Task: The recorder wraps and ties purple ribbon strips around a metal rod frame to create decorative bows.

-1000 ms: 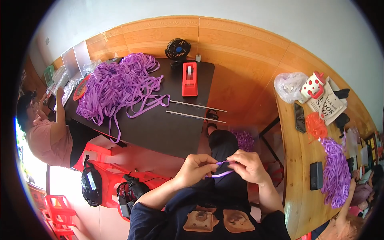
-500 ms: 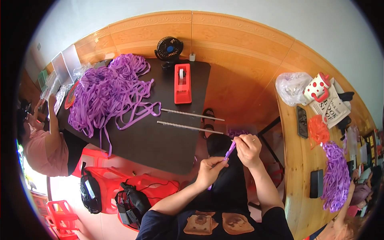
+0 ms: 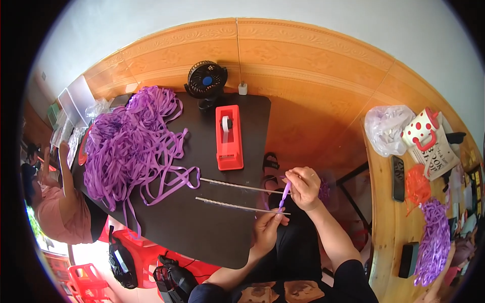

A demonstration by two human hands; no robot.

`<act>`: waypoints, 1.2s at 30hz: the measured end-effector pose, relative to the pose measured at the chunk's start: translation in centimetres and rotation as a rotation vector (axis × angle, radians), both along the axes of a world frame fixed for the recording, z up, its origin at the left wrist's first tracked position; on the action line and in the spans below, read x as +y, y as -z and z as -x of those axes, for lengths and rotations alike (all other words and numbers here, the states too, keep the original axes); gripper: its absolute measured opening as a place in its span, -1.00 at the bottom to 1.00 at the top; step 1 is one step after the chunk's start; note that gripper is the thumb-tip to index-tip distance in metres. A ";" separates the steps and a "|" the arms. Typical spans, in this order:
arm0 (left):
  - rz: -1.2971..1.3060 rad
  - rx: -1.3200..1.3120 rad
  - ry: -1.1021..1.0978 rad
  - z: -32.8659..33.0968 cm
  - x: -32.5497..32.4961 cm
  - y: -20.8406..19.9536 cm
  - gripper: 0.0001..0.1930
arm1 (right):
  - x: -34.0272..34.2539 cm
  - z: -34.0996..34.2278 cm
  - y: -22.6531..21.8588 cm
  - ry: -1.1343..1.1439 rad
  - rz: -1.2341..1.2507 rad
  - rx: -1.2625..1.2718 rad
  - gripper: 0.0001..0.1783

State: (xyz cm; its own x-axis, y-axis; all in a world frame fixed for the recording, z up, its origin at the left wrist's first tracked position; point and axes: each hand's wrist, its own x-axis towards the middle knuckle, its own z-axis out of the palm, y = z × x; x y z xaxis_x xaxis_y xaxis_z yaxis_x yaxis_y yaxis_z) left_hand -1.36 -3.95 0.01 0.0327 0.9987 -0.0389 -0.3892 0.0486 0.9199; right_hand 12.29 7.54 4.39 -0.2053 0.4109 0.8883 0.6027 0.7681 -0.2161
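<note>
A short length of purple ribbon [image 3: 285, 195] runs between my two hands. My right hand [image 3: 304, 189] pinches its upper end just past the tip of the farther metal rod [image 3: 230, 184]. My left hand [image 3: 266, 230] is closed on the lower part, close beneath the end of the nearer metal rod [image 3: 237, 206]. Both thin rods stick out over the right side of the black table [image 3: 202, 227]. A loop from the big heap of purple ribbon [image 3: 136, 141] reaches the far rod's left end. What exactly lies inside my fingertips is hidden.
Behind the rods stand a red tape dispenser [image 3: 230, 156] and a black fan [image 3: 206, 81]. To the right, a wooden table [image 3: 386, 242] carries a phone [image 3: 398, 178], a dotted mug [image 3: 422, 129] and more ribbon [image 3: 434, 242]. Red chairs [image 3: 146, 257] and another person [image 3: 63, 217] are at the left.
Both hands have come closer to the rods' ends with the ribbon, my left one now by the nearer rod's tip. The whole view has shifted, with the table lower in the picture.
</note>
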 end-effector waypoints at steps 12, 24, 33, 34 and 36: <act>0.078 -0.124 -0.116 0.1 -0.7 1.3 -0.79 | -0.7 4.4 5.2 -0.165 0.333 0.159 -0.84; 0.235 -0.099 0.102 4.8 -11.8 -1.1 -0.81 | -16.9 7.5 5.8 -0.276 1.215 0.688 -0.89; 0.365 -0.261 0.261 7.5 -13.5 -1.2 -0.80 | -28.0 7.8 9.8 -0.617 1.331 1.092 -0.88; 0.384 -0.265 0.272 7.5 -13.3 -1.4 -0.79 | -28.7 7.8 9.7 -0.534 1.395 0.972 -0.89; 0.443 -0.250 0.263 7.5 -13.3 -1.8 -0.79 | -29.5 7.8 8.8 -0.473 1.506 0.917 -0.90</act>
State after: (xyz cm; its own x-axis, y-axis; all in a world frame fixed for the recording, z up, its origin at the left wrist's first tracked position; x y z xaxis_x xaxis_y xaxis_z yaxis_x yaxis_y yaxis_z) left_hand -8.91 -17.24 1.83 0.3405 0.8455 -0.4114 -0.5148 0.5338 0.6709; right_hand 4.50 -21.96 -4.42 -0.2454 0.9352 -0.2554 -0.2771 -0.3202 -0.9059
